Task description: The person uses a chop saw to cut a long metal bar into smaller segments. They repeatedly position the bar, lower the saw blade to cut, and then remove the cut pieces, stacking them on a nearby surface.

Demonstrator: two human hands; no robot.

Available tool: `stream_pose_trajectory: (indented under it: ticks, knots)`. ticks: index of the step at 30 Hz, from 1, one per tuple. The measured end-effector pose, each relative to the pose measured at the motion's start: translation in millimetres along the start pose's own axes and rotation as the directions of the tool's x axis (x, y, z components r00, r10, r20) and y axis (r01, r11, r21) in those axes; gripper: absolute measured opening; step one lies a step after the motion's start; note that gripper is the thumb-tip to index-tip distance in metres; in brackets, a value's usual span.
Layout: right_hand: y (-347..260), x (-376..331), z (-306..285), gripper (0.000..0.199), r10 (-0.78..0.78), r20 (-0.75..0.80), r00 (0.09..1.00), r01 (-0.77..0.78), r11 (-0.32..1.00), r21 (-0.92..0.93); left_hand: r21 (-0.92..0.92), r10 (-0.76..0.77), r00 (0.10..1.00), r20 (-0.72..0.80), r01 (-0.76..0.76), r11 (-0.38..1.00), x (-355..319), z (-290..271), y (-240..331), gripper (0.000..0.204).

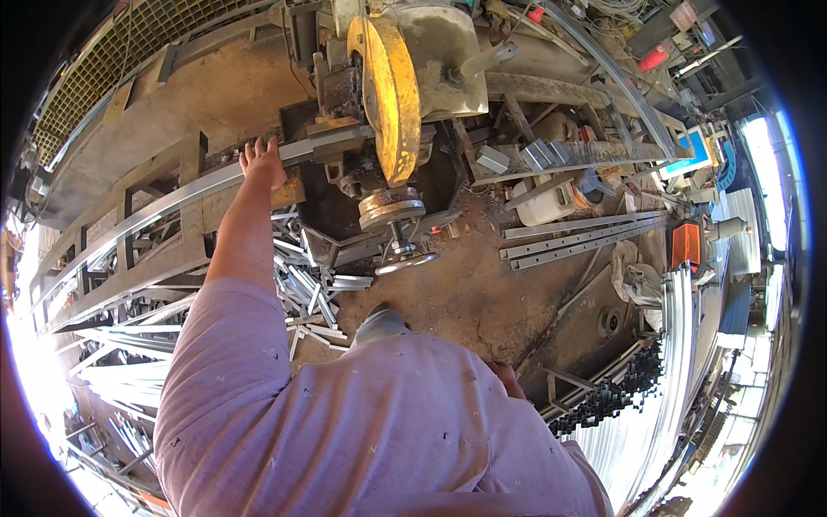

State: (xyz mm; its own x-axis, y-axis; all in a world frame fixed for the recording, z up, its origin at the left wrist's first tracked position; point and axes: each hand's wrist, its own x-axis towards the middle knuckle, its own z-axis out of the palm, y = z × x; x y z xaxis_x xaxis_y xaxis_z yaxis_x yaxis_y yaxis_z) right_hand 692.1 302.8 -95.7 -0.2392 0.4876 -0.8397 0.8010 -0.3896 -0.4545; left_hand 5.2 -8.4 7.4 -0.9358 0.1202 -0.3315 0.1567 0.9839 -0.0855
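Note:
My left hand [264, 165] is stretched forward and lies across a long metal tube [198, 181], its fingers spread apart. The tube runs from the far left into the vise [345, 151] of a cut-off saw. A large yellow blade guard [389, 95] stands over the vise, just right of the tube's end. In front sits a round clamp plate [390, 209] with a screw and a handwheel [406, 263]. Of my right hand [506, 377] only a bit of skin shows beside my body; its fingers are hidden.
Short cut tube pieces [310, 293] lie heaped on the floor left of the saw. A metal rack [125, 228] supports the tube. To the right are perforated bars [586, 241], a white jug [543, 202] and a stack of long tubes [620, 431].

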Motion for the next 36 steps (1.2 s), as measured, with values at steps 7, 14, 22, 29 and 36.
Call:
stream_pose_trajectory:
  ticks: [7, 14, 22, 29, 36]
  knots:
    - [-2, 0, 3, 0.029, 0.026, -0.048, 0.998, -0.029, 0.998, -0.057, -0.015, -0.002, 1.000, -0.004, 0.002, 1.000, 2, 2, -2, 0.095]
    - [7, 3, 0, 0.034, -0.008, -0.053, 0.999, 0.003, 0.995, -0.096, -0.016, 0.004, 1.000, -0.007, -0.005, 1.000, 4, 3, -1, 0.096]
    - [-12, -18, 5, 0.027, 0.021, -0.030, 0.999, -0.023, 0.998, -0.056, -0.018, 0.012, 1.000, -0.013, -0.012, 1.000, 1, 2, -2, 0.096]
    - [22, 15, -7, 0.027, 0.030, 0.020, 0.999, -0.028, 0.996, -0.090, -0.012, 0.004, 0.999, -0.036, -0.004, 1.000, 4, 6, -3, 0.097]
    - [47, 45, -9, 0.032, 0.084, 0.059, 0.995, -0.088, 0.994, 0.063, -0.017, 0.006, 0.998, -0.057, -0.007, 1.000, 8, 9, -4, 0.095]
